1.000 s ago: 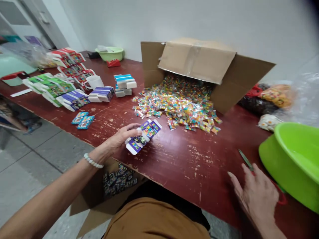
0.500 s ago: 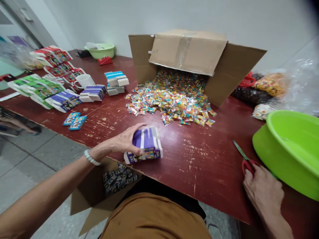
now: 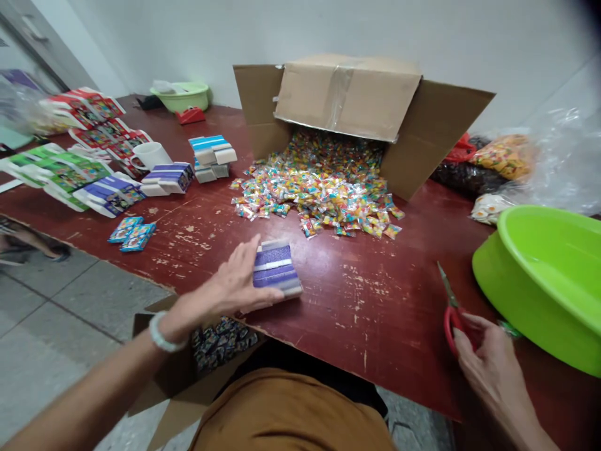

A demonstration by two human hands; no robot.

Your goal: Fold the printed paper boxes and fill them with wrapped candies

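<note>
Near the front edge of the table, a bundle of flattened purple and white boxes [image 3: 277, 269] lies with a pale band across it. My left hand [image 3: 239, 275] grips its left side, thumb along the near edge and fingers at the far edge. Red-handled scissors [image 3: 453, 307] are held in my right hand [image 3: 491, 357], beside the green basin [image 3: 488, 257]; the blades point away from me. Beyond the bundle, small wrapped candies [image 3: 319, 194] spill from a cardboard box [image 3: 347, 100] on its side.
Left on the table are red bundles [image 3: 89, 106], green bundles [image 3: 70, 166], purple bundles [image 3: 113, 191], blue bundles [image 3: 211, 150], a white mug [image 3: 150, 155] and small blue packets [image 3: 134, 233]. A box of dark packets [image 3: 223, 341] sits below the table edge. Plastic bags [image 3: 504, 156] lie at right.
The purple bundle has turned under my left hand, so its printed front side no longer shows. My right hand has lifted the scissors slightly and shifted left, away from the basin.
</note>
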